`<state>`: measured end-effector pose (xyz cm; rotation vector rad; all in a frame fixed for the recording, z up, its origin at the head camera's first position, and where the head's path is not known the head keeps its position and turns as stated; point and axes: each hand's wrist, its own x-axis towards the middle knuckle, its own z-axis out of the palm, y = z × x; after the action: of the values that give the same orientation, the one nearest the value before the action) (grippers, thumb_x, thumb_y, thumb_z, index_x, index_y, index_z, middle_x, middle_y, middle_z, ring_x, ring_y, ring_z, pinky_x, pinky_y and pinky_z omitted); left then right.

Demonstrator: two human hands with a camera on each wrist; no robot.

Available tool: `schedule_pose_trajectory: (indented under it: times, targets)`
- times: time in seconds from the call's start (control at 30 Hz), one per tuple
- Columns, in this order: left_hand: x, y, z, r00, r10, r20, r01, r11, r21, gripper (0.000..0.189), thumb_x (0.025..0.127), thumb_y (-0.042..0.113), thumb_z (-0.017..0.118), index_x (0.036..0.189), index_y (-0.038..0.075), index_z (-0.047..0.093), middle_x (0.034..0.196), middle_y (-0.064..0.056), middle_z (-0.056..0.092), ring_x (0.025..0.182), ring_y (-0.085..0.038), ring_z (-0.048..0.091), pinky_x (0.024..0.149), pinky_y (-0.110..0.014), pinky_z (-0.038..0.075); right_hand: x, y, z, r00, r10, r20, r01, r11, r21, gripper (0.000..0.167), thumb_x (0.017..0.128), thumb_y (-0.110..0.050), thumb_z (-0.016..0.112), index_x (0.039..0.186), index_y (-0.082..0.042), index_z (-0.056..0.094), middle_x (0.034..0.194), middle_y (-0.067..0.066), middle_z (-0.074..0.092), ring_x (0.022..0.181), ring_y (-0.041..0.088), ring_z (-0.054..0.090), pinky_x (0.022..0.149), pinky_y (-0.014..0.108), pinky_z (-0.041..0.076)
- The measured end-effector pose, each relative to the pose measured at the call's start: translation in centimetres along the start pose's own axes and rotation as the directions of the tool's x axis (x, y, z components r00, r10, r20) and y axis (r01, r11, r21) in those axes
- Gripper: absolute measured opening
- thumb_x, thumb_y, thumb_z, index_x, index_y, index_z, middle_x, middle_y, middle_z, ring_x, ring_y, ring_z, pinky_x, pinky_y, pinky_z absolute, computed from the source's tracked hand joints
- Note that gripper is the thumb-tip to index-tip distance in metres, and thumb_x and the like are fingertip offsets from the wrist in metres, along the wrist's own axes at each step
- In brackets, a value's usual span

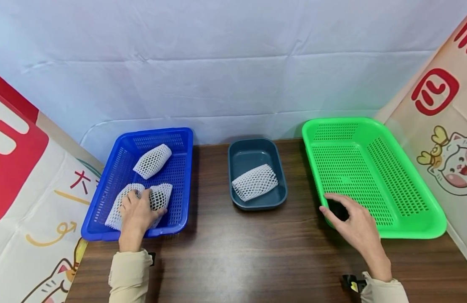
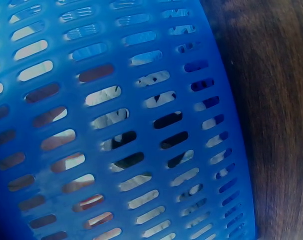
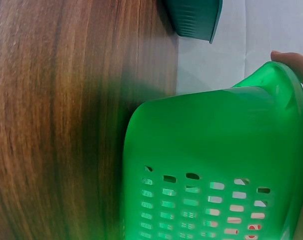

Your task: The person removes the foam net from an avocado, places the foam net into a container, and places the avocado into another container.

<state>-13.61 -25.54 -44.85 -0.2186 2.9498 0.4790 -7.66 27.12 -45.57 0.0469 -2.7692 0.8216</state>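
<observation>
In the head view, my left hand reaches into the blue basket. Its thumb and fingers grip a white foam net sleeve, and something dark shows through the mesh. Just left of it, partly under the fingers, lies another foam net; a third foam net is farther back. At the near left corner of the green basket, my right hand holds a dark rounded thing between thumb and fingers. Its exact kind is unclear. The right wrist view shows a finger beside the green rim.
Between the baskets stands a dark teal tray with one foam net in it. All sit on a brown wooden table. A white cloth backdrop rises behind, with printed panels at both sides.
</observation>
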Motion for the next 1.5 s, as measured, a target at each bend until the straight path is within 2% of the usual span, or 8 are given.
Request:
schedule_pose_trajectory:
  times: [0.13, 0.23, 0.5, 0.63, 0.87, 1.07, 1.2, 1.5]
  targets:
    - [0.16, -0.09, 0.03, 0.998, 0.061, 0.021, -0.061, 0.998, 0.005, 0.078, 0.085, 0.031, 0.075, 0.148, 0.002, 0.037, 0.137, -0.04, 0.041, 0.125, -0.058, 0.037, 0.104, -0.066, 0.032, 0.03, -0.05, -0.01, 1.0, 0.004, -0.002, -0.004, 1.0, 0.0, 0.041, 0.088, -0.037, 0.073, 0.125, -0.019, 0.068, 0.128, 0.015, 0.067, 0.112, 0.042, 0.061, 0.07, 0.053, 0.049]
    - [0.29, -0.11, -0.02, 0.996, 0.081, 0.047, -0.081, 0.997, -0.003, 0.08, 0.085, 0.029, 0.075, 0.149, 0.002, 0.035, 0.138, -0.04, 0.043, 0.127, -0.058, 0.038, 0.105, -0.066, 0.033, 0.06, -0.07, -0.02, 1.0, 0.005, 0.0, -0.005, 1.0, 0.001, 0.041, 0.088, -0.037, 0.073, 0.125, -0.02, 0.068, 0.128, 0.014, 0.067, 0.112, 0.042, 0.062, 0.069, 0.053, 0.049]
    - [0.49, 0.04, -0.18, 0.995, 0.067, 0.072, -0.068, 0.997, 0.022, 0.092, 0.076, 0.03, 0.083, 0.14, -0.015, 0.036, 0.136, -0.041, 0.044, 0.126, -0.058, 0.04, 0.108, -0.063, 0.031, 0.04, 0.05, 0.02, 1.0, 0.01, 0.001, -0.01, 1.0, -0.003, 0.042, 0.087, -0.035, 0.074, 0.126, -0.02, 0.067, 0.128, 0.014, 0.067, 0.112, 0.042, 0.062, 0.068, 0.051, 0.049]
    - [0.53, -0.03, -0.18, 0.993, 0.064, 0.099, -0.067, 0.997, 0.027, 0.091, 0.077, 0.031, 0.083, 0.144, -0.009, 0.037, 0.137, -0.04, 0.044, 0.125, -0.058, 0.039, 0.105, -0.064, 0.034, 0.08, 0.0, 0.03, 1.0, 0.01, 0.002, -0.01, 1.0, -0.003, 0.042, 0.087, -0.035, 0.074, 0.126, -0.02, 0.067, 0.128, 0.013, 0.067, 0.111, 0.041, 0.062, 0.066, 0.05, 0.049]
    - [0.62, -0.05, -0.09, 0.985, 0.067, 0.16, -0.058, 0.997, -0.056, 0.09, 0.08, 0.025, 0.082, 0.152, 0.006, 0.032, 0.146, -0.034, 0.041, 0.133, -0.056, 0.037, 0.107, -0.066, 0.033, 0.06, -0.11, -0.02, 1.0, -0.001, -0.002, 0.001, 1.0, 0.0, 0.041, 0.088, -0.034, 0.074, 0.126, -0.019, 0.067, 0.125, 0.015, 0.068, 0.108, 0.042, 0.063, 0.066, 0.051, 0.05]
    - [0.86, -0.01, -0.25, 0.977, 0.071, 0.199, -0.054, 0.995, -0.087, 0.098, 0.078, 0.022, 0.083, 0.152, -0.002, 0.023, 0.149, -0.036, 0.035, 0.136, -0.054, 0.036, 0.11, -0.064, 0.032, 0.0, -0.07, 0.02, 1.0, 0.002, -0.001, -0.002, 1.0, -0.005, 0.041, 0.088, -0.034, 0.074, 0.126, -0.019, 0.067, 0.123, 0.016, 0.068, 0.105, 0.041, 0.064, 0.062, 0.046, 0.049]
    - [0.96, -0.02, -0.19, 0.976, 0.062, 0.207, -0.046, 0.996, -0.083, 0.098, 0.076, 0.02, 0.085, 0.148, -0.01, 0.026, 0.146, -0.037, 0.038, 0.134, -0.053, 0.04, 0.11, -0.062, 0.033, -0.03, -0.02, 0.05, 1.0, 0.0, -0.003, 0.0, 1.0, -0.007, 0.041, 0.088, -0.034, 0.074, 0.126, -0.019, 0.067, 0.122, 0.017, 0.068, 0.103, 0.041, 0.065, 0.058, 0.04, 0.047]
    - [0.71, -0.05, -0.12, 0.974, 0.108, 0.197, -0.087, 0.99, -0.113, 0.09, 0.076, 0.017, 0.084, 0.147, -0.003, 0.032, 0.143, -0.033, 0.045, 0.129, -0.051, 0.046, 0.107, -0.062, 0.037, 0.0, -0.06, 0.03, 1.0, 0.003, 0.001, -0.003, 1.0, -0.013, 0.042, 0.088, -0.034, 0.074, 0.126, -0.019, 0.067, 0.122, 0.017, 0.068, 0.103, 0.042, 0.064, 0.06, 0.045, 0.048]
